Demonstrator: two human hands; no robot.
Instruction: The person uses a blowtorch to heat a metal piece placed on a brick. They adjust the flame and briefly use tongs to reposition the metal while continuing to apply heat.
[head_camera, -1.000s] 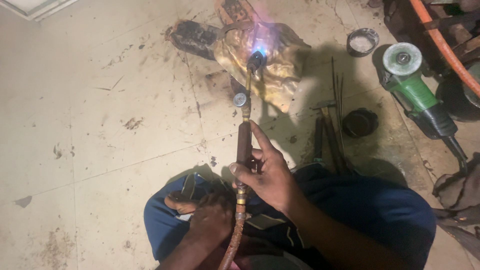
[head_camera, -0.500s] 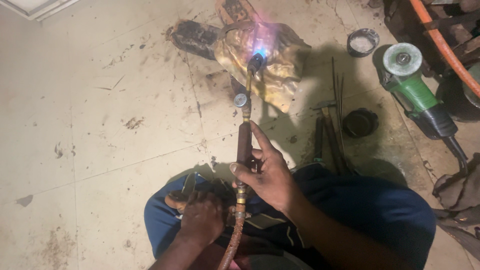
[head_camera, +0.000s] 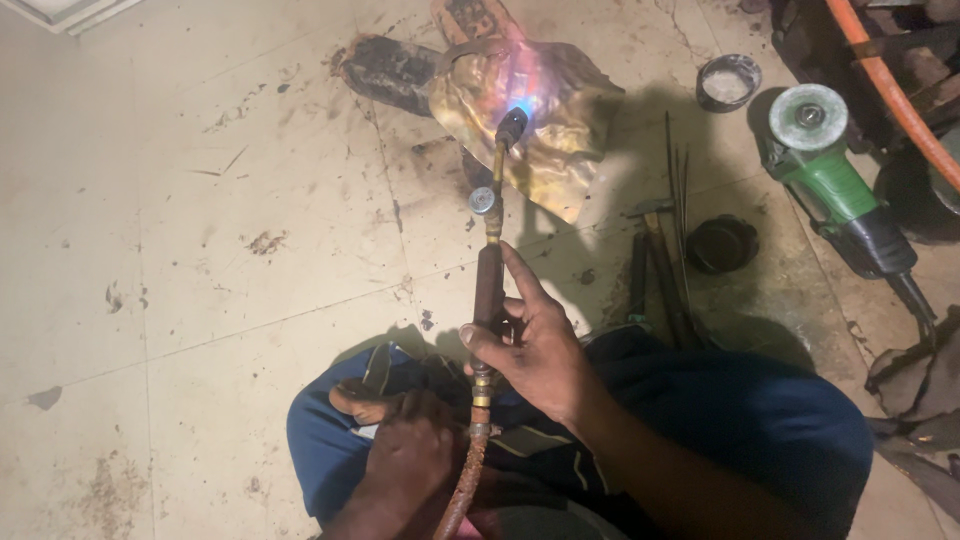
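Head view, looking down on a seated person. Right hand (head_camera: 535, 350) is wrapped around the dark handle of a gas torch (head_camera: 488, 290), fingers curled shut on it, forefinger stretched forward along the grip. The torch runs away from that hand up the floor: brass neck, a small round valve knob (head_camera: 482, 201) just beyond the fingertip, then the black nozzle. A blue flame (head_camera: 522, 104) burns at the tip, with a pink-violet glow over it.

The flame plays on a crumpled sheet of brass-coloured metal (head_camera: 560, 130) lying well ahead of the right hand. Touching the sheet's far-left edge is a charred, blackened block (head_camera: 385, 70).

Behind the right hand, the reddish hose (head_camera: 462, 490) drops from the torch's base toward the lap. Left hand (head_camera: 405, 450) rests low on the lap just left of the hose, fingers folded around something small; what it is, I cannot tell.

To the right of the right hand: a bundle of thin rods and dark hand tools (head_camera: 660, 250) on the floor, a black round lid (head_camera: 722, 243) just past them, a small round tin (head_camera: 729, 82) farther ahead, and a green angle grinder (head_camera: 835, 190) beyond that. An orange hose (head_camera: 890, 85) crosses the far right corner.
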